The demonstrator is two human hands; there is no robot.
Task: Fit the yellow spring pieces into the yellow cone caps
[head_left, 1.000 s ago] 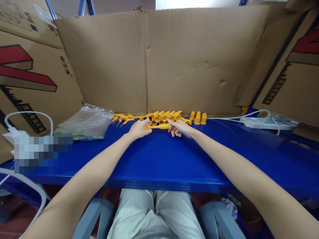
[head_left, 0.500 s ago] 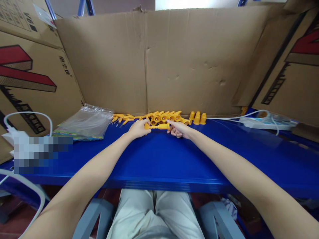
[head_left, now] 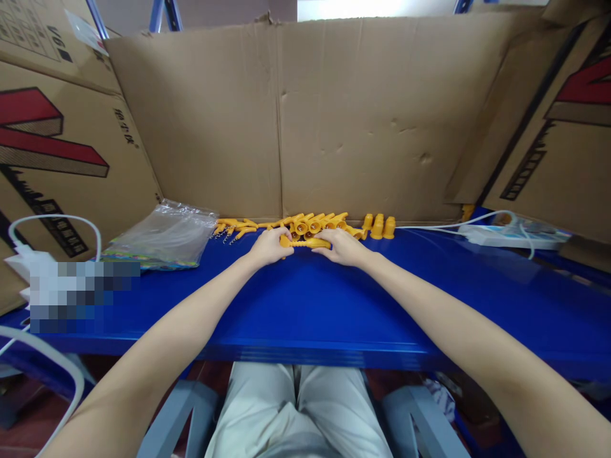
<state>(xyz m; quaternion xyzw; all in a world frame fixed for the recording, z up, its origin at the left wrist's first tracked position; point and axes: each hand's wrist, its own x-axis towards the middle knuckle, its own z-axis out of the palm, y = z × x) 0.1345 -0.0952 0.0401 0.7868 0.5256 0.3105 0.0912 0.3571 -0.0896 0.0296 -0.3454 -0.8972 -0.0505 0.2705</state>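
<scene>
A yellow plastic rod-shaped piece (head_left: 305, 242) lies crosswise between both hands near the back of the blue table (head_left: 305, 305). My left hand (head_left: 268, 247) is closed round its left end. My right hand (head_left: 341, 247) covers its right end, fingers curled over it. Just behind them lies a row of yellow trumpet-shaped pieces (head_left: 317, 223), and to their left several thin yellow pieces with small chains (head_left: 235, 226).
Three upright yellow caps (head_left: 379, 226) stand right of the row. A clear plastic bag (head_left: 165, 235) lies at the left. A white power strip with cables (head_left: 508, 236) sits at the right. Cardboard walls (head_left: 363, 114) enclose the table on three sides.
My right hand has turned palm down and slid left over the yellow piece's right end. The piece has dropped slightly toward the table. My left hand stays put.
</scene>
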